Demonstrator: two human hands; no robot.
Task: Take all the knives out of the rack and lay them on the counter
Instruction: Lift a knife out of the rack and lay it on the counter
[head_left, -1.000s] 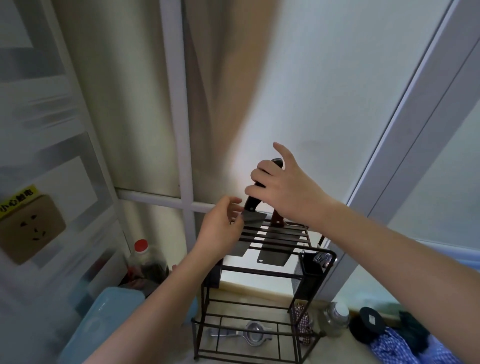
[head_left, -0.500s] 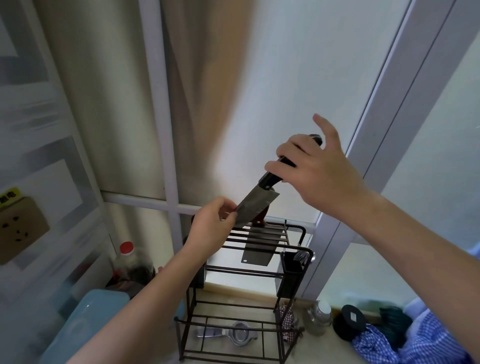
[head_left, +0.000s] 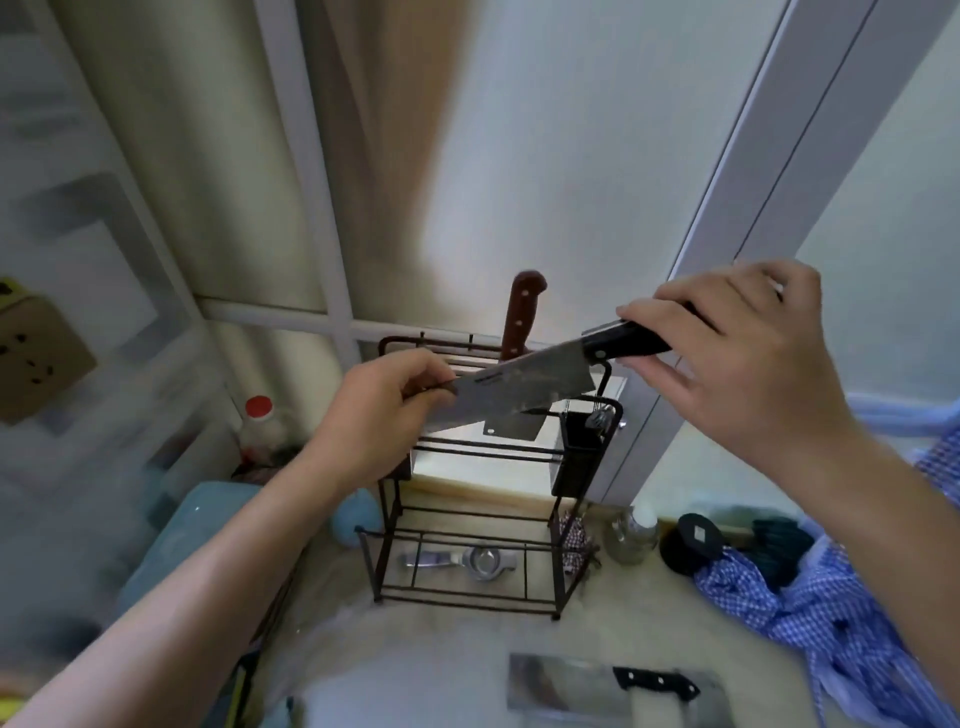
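Cleaver (head_left: 524, 389) held level above the rack (head_left: 467, 519), clear of its slots. Right hand (head_left: 743, 364) wrapped around the black handle, thumb underneath; left hand (head_left: 384, 415) pinching the blade's far end between thumb and fingers. One brown-handled knife (head_left: 522, 317) upright in the rack behind. Another knife (head_left: 654, 686) flat on the counter (head_left: 441, 649) near the bottom edge.

- black wire rack (head_left: 467, 519) sits against the wall, its top blocked by a steel cleaver with a black handle (head_left: 524, 387) held level across it
- brown-handled knife (head_left: 519, 317) sticks up behind that blade
- counter in front of rack is open; near edge taken by a second black-handled cleaver (head_left: 613, 688)
- right side crowded by blue checked cloth (head_left: 810, 618)
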